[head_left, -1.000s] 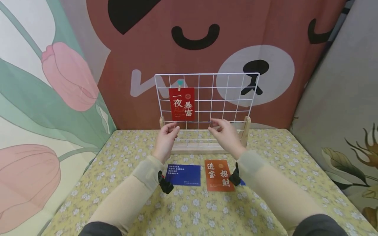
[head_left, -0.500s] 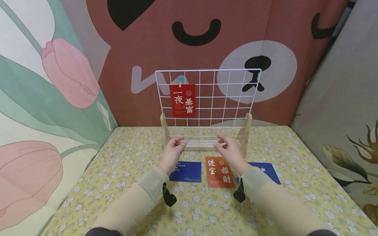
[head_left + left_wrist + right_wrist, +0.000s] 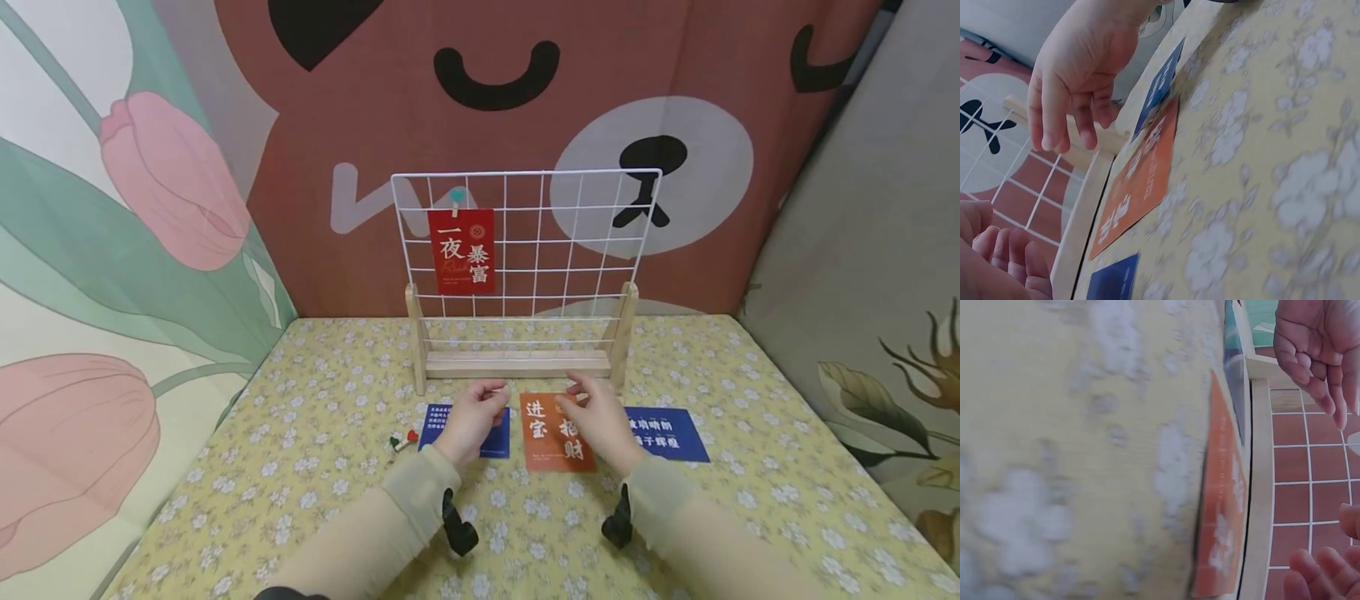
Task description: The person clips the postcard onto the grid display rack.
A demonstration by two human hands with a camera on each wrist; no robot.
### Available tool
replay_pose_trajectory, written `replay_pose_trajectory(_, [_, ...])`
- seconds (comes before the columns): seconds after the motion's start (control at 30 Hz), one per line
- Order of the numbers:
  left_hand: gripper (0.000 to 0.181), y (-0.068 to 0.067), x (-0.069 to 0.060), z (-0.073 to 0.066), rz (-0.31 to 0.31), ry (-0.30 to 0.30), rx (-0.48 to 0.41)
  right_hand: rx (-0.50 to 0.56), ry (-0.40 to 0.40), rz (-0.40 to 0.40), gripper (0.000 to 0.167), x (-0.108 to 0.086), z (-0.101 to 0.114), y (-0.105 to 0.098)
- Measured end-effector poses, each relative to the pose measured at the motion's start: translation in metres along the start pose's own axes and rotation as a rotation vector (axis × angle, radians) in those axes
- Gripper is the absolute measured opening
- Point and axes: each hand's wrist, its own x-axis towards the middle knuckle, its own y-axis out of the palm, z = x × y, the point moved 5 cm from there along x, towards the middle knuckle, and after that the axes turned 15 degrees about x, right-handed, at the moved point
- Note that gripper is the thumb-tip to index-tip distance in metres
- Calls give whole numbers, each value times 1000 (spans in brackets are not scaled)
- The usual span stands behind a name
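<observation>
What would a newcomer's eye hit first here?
Probably the large brown bear face on the backdrop, spreading behind and above the white wire grid. Next, the bright red card clipped at the grid's upper left by a teal heart clip. Then the orange card on the yellow floral tablecloth in front, with a blue card to its left and another blue card to its right.

This is a small nook closed in by printed hangings: a reddish-brown one with a cartoon bear's face point(image 3: 352, 287) at the back, a white one with pink tulips and green leaves point(image 3: 176, 179), and a grey one with brownish foliage point(image 3: 832, 258). They enclose a yellow, flower-patterned, cloth-covered table point(image 3: 750, 517). Whether it belongs to a home or a studio cannot be told.
</observation>
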Motion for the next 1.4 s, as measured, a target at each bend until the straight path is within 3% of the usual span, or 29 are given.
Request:
replay_pose_trajectory(0.23, [40, 17, -3, 4, 56, -21, -8, -10, 42, -11, 56, -6, -12, 0])
replay_pose_trajectory(0.4, [45, 25, -6, 5, 65, -43, 15, -5, 75, -2, 57, -10, -18, -1])
replay_pose_trajectory(0.6, [50, 31, -11, 7, 75, -82, 112, -33, 71, 9, 57, -15, -21, -4])
replay_pose_trajectory(0.97, [51, 39, -13, 10, 91, -101, 127, -144, 97, -27, 59, -19, -28, -6])
replay_pose_trajectory(1.17, [51, 42, -15, 11, 89, -134, 105, -146, 129, -36, 58, -23, -33, -7])
replay_pose_trajectory(1.4, [51, 46, -13, 13, 65, -194, -4, -152, 159, -32, 54, -25, -38, -6])
